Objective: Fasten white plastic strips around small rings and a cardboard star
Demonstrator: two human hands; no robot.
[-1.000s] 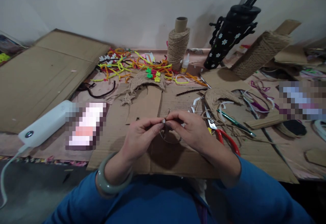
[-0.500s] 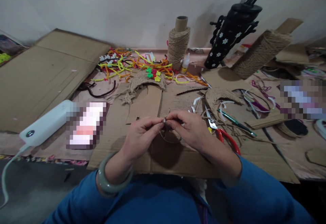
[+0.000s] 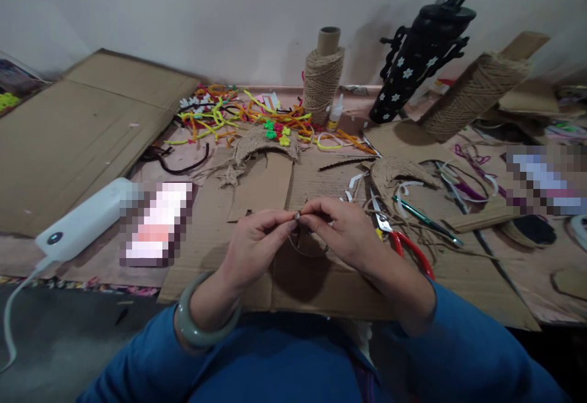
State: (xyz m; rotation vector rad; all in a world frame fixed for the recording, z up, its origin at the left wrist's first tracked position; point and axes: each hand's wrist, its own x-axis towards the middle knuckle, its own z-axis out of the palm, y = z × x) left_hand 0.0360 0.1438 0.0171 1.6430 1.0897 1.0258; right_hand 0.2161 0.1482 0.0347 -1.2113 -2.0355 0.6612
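My left hand [image 3: 259, 241] and my right hand [image 3: 342, 232] meet fingertip to fingertip above the cardboard sheet [image 3: 202, 256]. Both pinch a small spot on a thin ring [image 3: 312, 255], whose lower curve hangs below the fingers. A short dark strand is at the pinch, mostly hidden by the thumbs. Beyond the hands lies a twine-wrapped crescent [image 3: 247, 146] with small green, red and yellow flowers, beside a twine star [image 3: 230, 175]. Scissors with red handles [image 3: 413, 256] rest close to my right forearm.
Twine rolls [image 3: 322, 79] [image 3: 477, 94], a glue bottle [image 3: 335, 114] and a black flowered holder [image 3: 403, 73] stand at the back. Coloured pipe cleaners [image 3: 215, 115] lie behind the crescent. A second crescent [image 3: 394, 173] and a green pen [image 3: 426, 219] are right; a white device [image 3: 87, 213] and a blurred phone [image 3: 158, 225] left.
Almost nothing differs. Both hands keep the same pinch on the ring, and the view has shifted very slightly.
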